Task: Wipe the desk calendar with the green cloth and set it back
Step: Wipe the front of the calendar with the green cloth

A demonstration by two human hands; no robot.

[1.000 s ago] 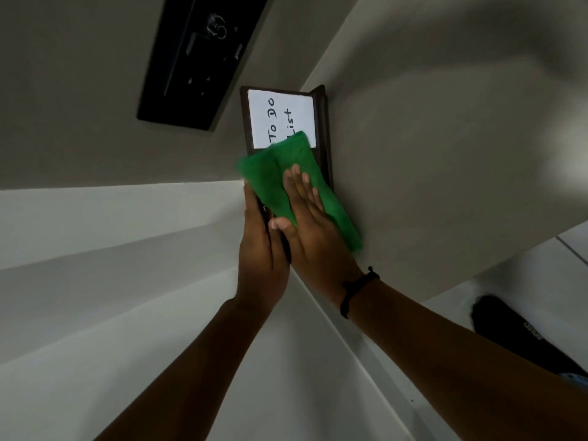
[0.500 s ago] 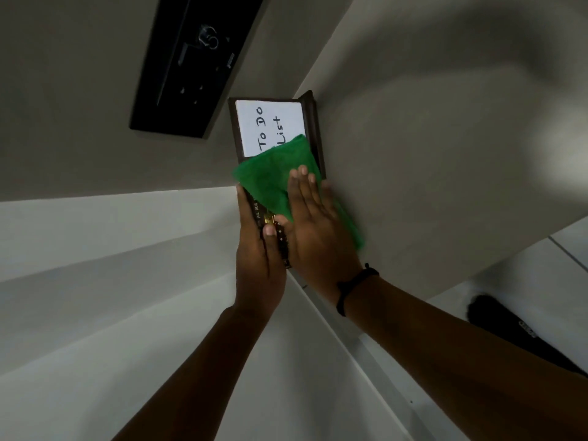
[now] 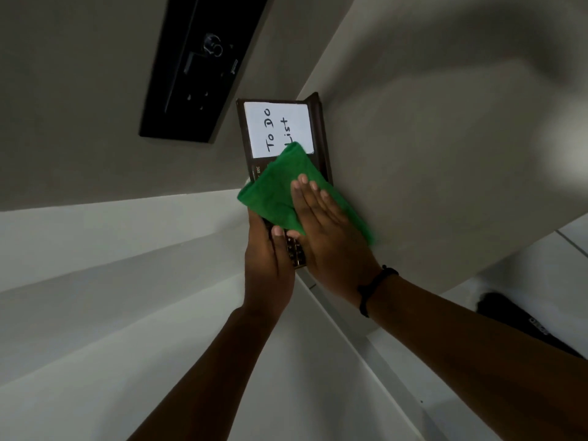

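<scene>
A left hand [image 3: 269, 265] grips the lower edge of a dark brown, rectangular desk calendar [image 3: 319, 128]. The right hand [image 3: 331, 240], fingers flat, presses a soft green cloth [image 3: 280, 189] on it. A white card [image 3: 276, 128] shows beyond the hands; a black wall panel [image 3: 197, 68] lies farther left.

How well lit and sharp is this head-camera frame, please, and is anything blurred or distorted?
Head view: dim overall, a bright patch at the right edge; wide-angle tilt skews the walls; the green cloth smears at its lower right corner; the white card on the desk calendar stays legible.

Dim grey walls [image 3: 445, 138] surround a black wall panel [image 3: 203, 65].
</scene>
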